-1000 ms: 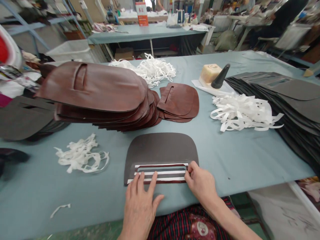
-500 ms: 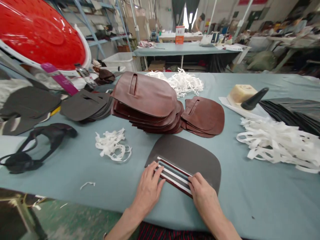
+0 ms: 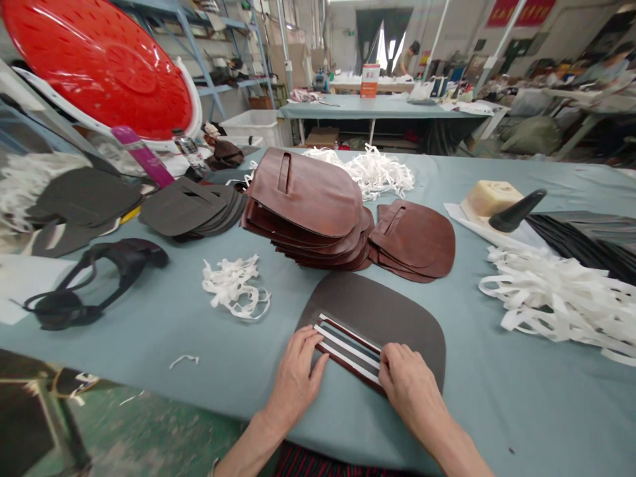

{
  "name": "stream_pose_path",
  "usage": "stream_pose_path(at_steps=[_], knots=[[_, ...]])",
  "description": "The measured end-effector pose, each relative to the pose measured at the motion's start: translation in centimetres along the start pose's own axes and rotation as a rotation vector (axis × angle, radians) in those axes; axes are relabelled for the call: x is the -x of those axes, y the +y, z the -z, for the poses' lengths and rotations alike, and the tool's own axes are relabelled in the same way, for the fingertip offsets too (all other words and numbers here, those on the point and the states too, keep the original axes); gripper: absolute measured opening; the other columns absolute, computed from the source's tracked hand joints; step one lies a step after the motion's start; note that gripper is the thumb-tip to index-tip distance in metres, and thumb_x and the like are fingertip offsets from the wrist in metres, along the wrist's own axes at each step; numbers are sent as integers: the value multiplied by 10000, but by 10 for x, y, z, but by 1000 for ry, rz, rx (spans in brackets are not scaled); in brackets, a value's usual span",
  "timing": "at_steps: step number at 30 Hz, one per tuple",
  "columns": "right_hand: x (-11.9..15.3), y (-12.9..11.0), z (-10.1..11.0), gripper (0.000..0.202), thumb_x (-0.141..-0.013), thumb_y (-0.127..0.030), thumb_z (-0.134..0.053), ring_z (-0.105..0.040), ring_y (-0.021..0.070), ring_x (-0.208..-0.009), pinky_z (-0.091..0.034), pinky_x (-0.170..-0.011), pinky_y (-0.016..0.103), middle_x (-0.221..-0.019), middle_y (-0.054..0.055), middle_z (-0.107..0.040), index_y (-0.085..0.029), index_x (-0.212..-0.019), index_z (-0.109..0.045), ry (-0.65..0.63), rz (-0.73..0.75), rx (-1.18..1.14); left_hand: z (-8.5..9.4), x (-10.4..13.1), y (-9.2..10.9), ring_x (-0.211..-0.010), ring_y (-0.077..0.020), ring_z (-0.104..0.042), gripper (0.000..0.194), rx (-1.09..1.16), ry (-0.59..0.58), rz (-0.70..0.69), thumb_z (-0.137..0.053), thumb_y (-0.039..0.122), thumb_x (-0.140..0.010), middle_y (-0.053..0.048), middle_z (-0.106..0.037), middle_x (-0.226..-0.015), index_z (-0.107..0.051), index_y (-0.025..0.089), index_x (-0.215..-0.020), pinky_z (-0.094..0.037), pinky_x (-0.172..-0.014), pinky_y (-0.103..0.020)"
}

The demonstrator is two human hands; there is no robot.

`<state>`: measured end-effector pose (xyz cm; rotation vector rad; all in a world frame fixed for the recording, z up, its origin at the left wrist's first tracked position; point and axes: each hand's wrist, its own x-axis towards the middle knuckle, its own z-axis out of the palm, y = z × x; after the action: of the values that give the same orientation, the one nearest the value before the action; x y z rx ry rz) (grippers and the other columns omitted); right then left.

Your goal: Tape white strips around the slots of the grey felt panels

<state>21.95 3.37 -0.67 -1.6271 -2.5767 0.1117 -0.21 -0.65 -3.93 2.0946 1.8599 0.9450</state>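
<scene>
Fingers on: my left hand [image 3: 297, 372] loosely spread, right hand [image 3: 411, 379] bunched, pinch unclear, seemingly bracing the slotted panel [image 3: 380, 306] flat!

Both bare forearms reach in from the bottom edge of the view, the left forearm [image 3: 251, 440] slanting up and to the right, the right forearm [image 3: 460, 444] up and to the left. The left hand [image 3: 297, 374] is palm down, back of the hand showing, its fingers [image 3: 309, 336] close together and gently bent, the thumb [image 3: 318, 371] spread away from them. The right hand [image 3: 410, 381] is more tightly curled, knuckles raised and fingers [image 3: 390, 352] bent downward, their tips partly hidden. The two hands are apart, level with each other, and both wrists are nearly straight.
</scene>
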Motion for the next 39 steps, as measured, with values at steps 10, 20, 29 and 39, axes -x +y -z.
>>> stream_pose_path(at_steps=[10,20,29,39], knots=[[-47,-66,-17,144,-860,-85,-519,-514,231,-853,-402,-696,340,-902,74,-594,-187,-894,-614,64,48,-159,1,-1,1,-1203,-222,-478,292,5,-5,5,-465,147,-876,-116,-526,-1196,-492,177,-1165,-445,-1008,-435],[-28,-74,-39,273,-877,-51,-407,-490,254,-869,-451,-767,420,-933,138,-579,-77,-1061,-608,324,262,-57,-6,1,-7,-1247,-242,-446,417,-119,-61,-134,-395,131,-906,-117,-534,-1286,-419,183,-1318,-422,-1029,-495],[67,26,-12,344,-910,-75,-340,-489,269,-1006,-446,-839,437,-1070,174,-577,-74,-1177,-557,274,352,-59,-3,-1,-3,-1268,-220,-425,403,-215,-92,-134,-454,162,-902,-90,-540,-1306,-460,173,-1305,-404,-1069,-442],[5,-21,-7,264,-914,-82,-400,-481,220,-893,-433,-745,352,-992,119,-578,-113,-1115,-569,226,186,-202,-7,0,-4,-1259,-216,-436,407,-191,-59,-155,-462,153,-891,-93,-543,-1294,-467,181,-1297,-416,-1064,-440]])
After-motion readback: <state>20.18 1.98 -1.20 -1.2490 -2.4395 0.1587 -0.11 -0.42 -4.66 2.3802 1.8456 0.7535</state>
